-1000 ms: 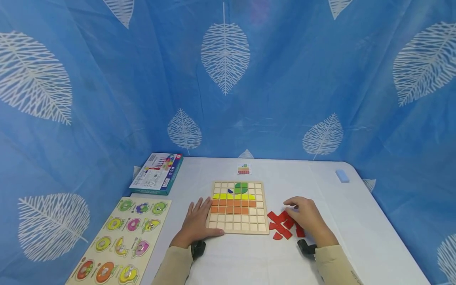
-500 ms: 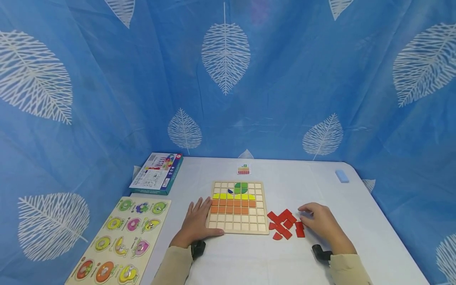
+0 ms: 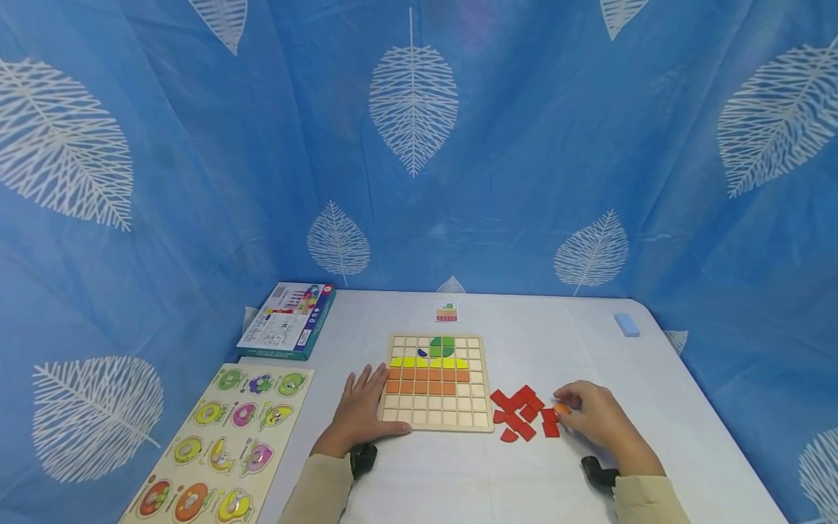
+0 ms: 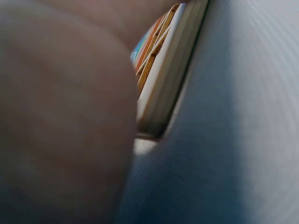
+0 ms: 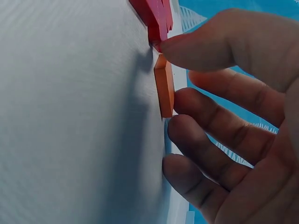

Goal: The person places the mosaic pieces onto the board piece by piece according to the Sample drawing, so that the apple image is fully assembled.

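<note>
A wooden grid board holds green, blue, yellow and orange pieces in its upper rows. My left hand rests along the board's left edge, fingers straight and the thumb at the lower left corner. In the left wrist view, that hand's blurred skin hides most of the board. To the right, my right hand pinches an orange tile beside a loose pile of red tiles. The right wrist view has the orange tile low over the white cloth, thumb at one end and a fingertip against its side.
Behind the board lies a small picture card. A boxed game and a fruit puzzle board are on the left. At the far right is a light blue block. Blue leaf-patterned curtains surround the white table.
My right hand has moved right, away from over the red tiles, and an orange tile now shows at its fingertips. The left hand stays in place on the board's edge.
</note>
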Demonstrator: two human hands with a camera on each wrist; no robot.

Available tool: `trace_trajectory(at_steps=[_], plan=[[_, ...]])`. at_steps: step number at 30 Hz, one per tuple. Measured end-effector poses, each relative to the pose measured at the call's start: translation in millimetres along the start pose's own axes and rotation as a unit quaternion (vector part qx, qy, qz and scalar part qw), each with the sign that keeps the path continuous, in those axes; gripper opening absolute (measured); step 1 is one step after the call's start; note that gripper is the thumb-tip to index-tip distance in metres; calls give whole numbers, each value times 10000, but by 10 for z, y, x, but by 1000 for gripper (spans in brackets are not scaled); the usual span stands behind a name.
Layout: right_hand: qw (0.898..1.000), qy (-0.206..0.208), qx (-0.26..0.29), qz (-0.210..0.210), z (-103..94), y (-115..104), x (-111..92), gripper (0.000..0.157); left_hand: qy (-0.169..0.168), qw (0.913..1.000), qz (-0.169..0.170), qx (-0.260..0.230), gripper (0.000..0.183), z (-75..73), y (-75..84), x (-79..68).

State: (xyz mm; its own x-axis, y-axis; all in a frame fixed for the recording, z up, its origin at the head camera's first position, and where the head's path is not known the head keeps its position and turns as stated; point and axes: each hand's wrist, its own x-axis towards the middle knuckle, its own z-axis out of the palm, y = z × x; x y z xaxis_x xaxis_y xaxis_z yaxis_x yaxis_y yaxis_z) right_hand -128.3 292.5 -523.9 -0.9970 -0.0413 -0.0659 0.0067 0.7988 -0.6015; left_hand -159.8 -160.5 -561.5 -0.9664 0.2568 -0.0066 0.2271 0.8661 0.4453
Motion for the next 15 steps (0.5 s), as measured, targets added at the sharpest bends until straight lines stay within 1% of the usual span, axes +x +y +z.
trace_trajectory(at_steps=[7,15], plan=[[10000,-68,27,47,-4,3,-4,37,25,10000,23,-31,130,-9,22,-12],[9999,90,-57,-42,30,12,25,33,46,10000,57,-31,130,-9,8,-13]])
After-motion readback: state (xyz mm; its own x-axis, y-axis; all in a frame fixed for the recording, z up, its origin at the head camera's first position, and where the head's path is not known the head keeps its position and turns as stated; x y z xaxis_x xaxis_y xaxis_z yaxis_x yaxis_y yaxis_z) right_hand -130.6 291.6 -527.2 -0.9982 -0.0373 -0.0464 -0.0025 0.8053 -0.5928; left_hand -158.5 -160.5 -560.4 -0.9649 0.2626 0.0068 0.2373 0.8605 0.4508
